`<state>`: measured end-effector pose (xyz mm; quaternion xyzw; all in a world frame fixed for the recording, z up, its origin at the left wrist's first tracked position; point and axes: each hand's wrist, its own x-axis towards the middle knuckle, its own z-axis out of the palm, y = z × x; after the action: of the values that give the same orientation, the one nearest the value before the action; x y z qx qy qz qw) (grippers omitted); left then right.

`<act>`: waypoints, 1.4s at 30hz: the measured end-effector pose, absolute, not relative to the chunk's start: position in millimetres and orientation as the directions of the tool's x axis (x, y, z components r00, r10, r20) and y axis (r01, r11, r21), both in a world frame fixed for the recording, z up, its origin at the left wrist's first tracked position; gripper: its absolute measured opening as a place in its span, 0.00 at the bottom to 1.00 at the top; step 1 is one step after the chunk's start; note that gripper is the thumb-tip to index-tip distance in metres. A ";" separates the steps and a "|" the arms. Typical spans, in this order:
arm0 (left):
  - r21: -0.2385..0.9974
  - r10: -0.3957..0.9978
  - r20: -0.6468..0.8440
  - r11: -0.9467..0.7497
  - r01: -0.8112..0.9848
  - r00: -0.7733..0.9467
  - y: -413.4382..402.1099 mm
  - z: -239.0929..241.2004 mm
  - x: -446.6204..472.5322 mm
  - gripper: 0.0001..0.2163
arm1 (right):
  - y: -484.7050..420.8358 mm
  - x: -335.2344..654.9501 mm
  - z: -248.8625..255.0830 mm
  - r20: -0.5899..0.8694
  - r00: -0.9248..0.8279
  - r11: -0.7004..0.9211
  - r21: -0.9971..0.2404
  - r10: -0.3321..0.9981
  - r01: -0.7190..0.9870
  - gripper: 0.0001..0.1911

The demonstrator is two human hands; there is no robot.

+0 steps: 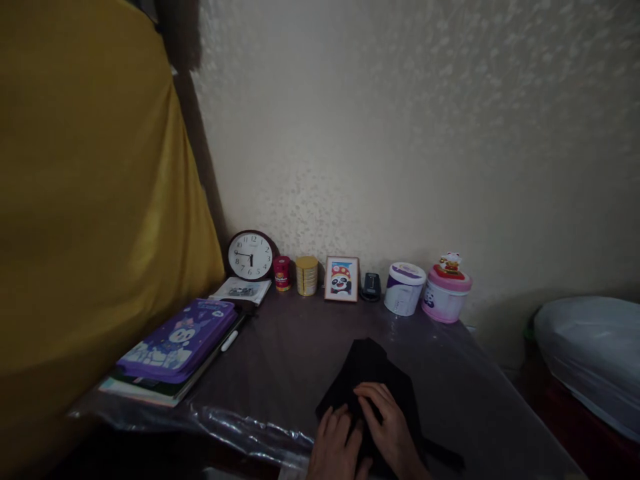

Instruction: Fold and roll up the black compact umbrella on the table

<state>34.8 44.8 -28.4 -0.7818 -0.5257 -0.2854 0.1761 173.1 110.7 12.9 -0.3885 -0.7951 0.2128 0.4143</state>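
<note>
A piece of black cloth (369, 357), with what looks like a strap (445, 455) trailing to the right, lies near the front edge of the table. My left hand (336, 443) rests on its lower left part, fingers slightly bent and apart. Just right of it, my right hand (390, 427) has thumb and fingertips drawn together in a pinch on the cloth. The dark fabric makes the pinched spot hard to make out. Both palms and the cloth's lower part are partly hidden.
Along the wall stand a clock (251, 255), red tin (283, 274), yellow tin (307, 275), framed panda picture (341, 279), small black device (371, 287), white-purple tub (404, 289) and pink tub (445, 301) bearing a figurine. A purple case (180, 340) lies on books at left, near a yellow curtain (100, 200).
</note>
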 end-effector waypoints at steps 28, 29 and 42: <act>0.206 0.915 0.387 -0.205 0.957 0.113 37.2 -34.4 47.7 0.18 | 119.8 147.5 25.1 0.307 -0.604 0.641 -0.603 0.736 0.475 0.22; 0.241 0.929 0.359 -0.183 0.953 0.088 35.5 -32.1 48.9 0.18 | 111.5 148.4 30.0 0.264 -0.619 0.599 -0.677 0.740 0.428 0.23; 0.319 0.944 0.301 -0.230 0.919 0.132 24.7 -14.5 47.2 0.19 | 118.9 277.4 -21.0 0.129 0.192 0.019 -0.873 0.973 0.488 0.21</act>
<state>47.2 24.7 -14.5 -0.7518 -0.6198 -0.2232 -0.0282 277.4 118.9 -21.0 -0.6412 -0.5696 0.2819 0.4302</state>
